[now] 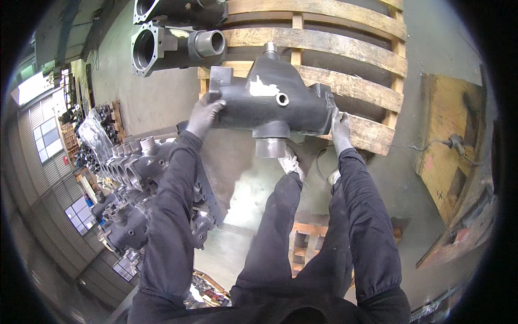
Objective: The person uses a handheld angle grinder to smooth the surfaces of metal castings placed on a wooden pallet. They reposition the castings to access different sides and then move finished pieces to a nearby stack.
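Observation:
A large black metal casting (237, 108) with a bare metal neck on its near side and a small round side hole lies across my front, over the near left part of a wooden pallet (345, 40). My left hand (201, 117), in a grey glove, is closed round the casting's left end. At its right flange, my right hand (340, 131), gloved too, grips the edge with the fingers partly hidden. Whether the casting rests on the pallet or hangs just above it, I cannot tell.
Two similar black castings (175, 47) lie at the pallet's far left. To my left, several more metal castings (129, 167) stand crowded beside my arm. A plywood board (448, 140) with a cable lies at the right. My shoes (291, 163) are just below the casting.

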A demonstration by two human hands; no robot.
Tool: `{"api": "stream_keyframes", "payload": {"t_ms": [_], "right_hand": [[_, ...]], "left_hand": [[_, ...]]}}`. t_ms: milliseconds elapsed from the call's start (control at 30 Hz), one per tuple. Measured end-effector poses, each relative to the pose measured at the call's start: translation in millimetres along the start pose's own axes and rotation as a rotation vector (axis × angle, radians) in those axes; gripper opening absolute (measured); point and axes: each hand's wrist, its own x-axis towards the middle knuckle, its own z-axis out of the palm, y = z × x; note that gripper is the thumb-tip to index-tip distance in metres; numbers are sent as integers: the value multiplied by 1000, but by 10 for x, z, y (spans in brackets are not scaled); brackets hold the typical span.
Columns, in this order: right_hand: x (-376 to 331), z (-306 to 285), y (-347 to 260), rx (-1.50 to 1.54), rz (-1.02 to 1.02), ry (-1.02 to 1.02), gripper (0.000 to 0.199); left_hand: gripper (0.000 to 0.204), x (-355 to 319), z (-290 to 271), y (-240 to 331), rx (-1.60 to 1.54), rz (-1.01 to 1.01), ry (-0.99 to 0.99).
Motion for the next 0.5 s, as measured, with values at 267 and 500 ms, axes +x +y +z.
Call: {"api": "stream_keyframes", "payload": {"t_ms": [267, 500], "right_hand": [[-417, 955, -511, 105, -208, 61, 53], [-613, 1001, -609, 157, -91, 119, 59]], "left_hand": [[37, 1100, -619, -1805, -187, -183, 143], [69, 1298, -283, -2163, -131, -12, 568]]}}
